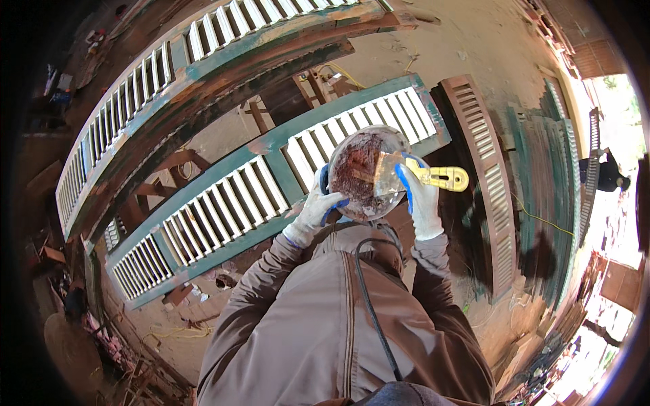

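The left hand (317, 208), in a white glove with blue trim, is closed around the lower left rim of a clear round bowl (365, 172), holding it up in front of the chest. The bowl is tipped toward the camera, and a reddish-brown paste smears its inside. The right hand (420, 199), gloved the same way, grips a scraper (433, 177) with a yellow handle; the handle sticks out to the right, while the flat blade lies inside the bowl against the paste.

Just beyond the bowl, a long green shutter with white slats (237, 203) lies across wooden trestles (183, 162), slanting from lower left to upper right. The bowl hangs over its right part. A second, longer shutter of the same colours (169, 74) lies farther off, its frame worn and patchy. To the right, a brown louvred shutter (484, 176) lies on the ground, with dark green panels (542, 176) beside it. The ground (467, 47) is bare and sandy.

A black cable (369, 298) runs down the front of the person's brown jacket (305, 338). Wood scraps (169, 298) lie scattered on the ground at lower left.
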The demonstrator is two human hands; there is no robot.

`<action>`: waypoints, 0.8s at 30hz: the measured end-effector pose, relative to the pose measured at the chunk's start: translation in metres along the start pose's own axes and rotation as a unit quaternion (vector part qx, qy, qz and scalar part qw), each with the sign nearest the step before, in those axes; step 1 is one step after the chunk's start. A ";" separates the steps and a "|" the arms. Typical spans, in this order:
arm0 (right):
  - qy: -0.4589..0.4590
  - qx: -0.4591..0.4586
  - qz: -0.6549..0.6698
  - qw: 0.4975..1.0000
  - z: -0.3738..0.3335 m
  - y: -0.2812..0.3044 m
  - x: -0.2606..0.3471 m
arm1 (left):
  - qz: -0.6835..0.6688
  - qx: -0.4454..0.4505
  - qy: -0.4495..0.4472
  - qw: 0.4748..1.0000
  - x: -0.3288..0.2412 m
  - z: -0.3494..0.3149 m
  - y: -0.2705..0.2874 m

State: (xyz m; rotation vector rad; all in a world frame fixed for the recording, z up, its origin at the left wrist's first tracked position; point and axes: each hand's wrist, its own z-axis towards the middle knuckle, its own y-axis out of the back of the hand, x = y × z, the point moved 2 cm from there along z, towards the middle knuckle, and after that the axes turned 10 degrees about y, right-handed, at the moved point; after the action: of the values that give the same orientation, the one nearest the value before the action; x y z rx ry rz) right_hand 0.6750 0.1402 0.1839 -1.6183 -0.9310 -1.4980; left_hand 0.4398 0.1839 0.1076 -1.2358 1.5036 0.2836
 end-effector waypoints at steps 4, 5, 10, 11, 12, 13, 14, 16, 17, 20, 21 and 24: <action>0.241 0.136 -0.262 0.925 0.042 0.008 0.045 | -0.134 -0.032 0.048 0.989 0.001 0.025 -0.024; 0.292 0.161 -0.319 0.887 0.049 0.015 0.056 | -0.188 -0.023 0.037 0.981 -0.009 0.031 -0.041; 0.272 0.320 -0.272 0.866 0.072 0.058 0.067 | -0.242 -0.107 0.052 0.963 0.017 0.062 -0.081; 0.231 0.336 -0.254 0.877 0.078 0.069 0.063 | -0.235 -0.131 0.050 0.962 0.011 0.069 -0.096; 0.192 0.358 -0.232 0.884 0.084 0.076 0.060 | -0.187 -0.129 0.027 0.973 0.037 0.077 -0.087; 0.324 0.385 -0.298 0.811 0.095 0.079 0.065 | -0.139 -0.129 0.004 0.982 0.061 0.085 -0.079; 0.298 0.366 -0.276 0.838 0.106 0.087 0.064 | -0.157 -0.153 -0.002 0.976 0.063 0.091 -0.083; 0.241 0.322 -0.232 0.886 0.124 0.101 0.064 | -0.191 -0.199 -0.011 0.961 0.066 0.099 -0.091; 0.231 0.305 -0.234 0.894 0.129 0.105 0.076 | -0.246 -0.228 0.055 0.941 0.048 0.104 -0.098; 0.179 0.263 -0.189 0.929 0.141 0.118 0.082 | -0.173 -0.256 -0.005 0.951 0.089 0.113 -0.034; 0.170 0.252 -0.162 0.939 0.143 0.128 0.073 | -0.141 -0.251 0.001 0.958 0.073 0.120 -0.031; 0.119 0.224 -0.057 0.966 0.145 0.141 0.038 | 0.324 -0.427 -0.110 0.837 0.040 0.117 -0.017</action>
State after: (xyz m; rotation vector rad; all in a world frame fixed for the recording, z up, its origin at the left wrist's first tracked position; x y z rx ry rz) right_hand 0.8692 0.2031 0.2089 -1.0531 -1.1415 -1.3931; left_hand 0.5277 0.2406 0.0403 -1.2254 1.5877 1.6408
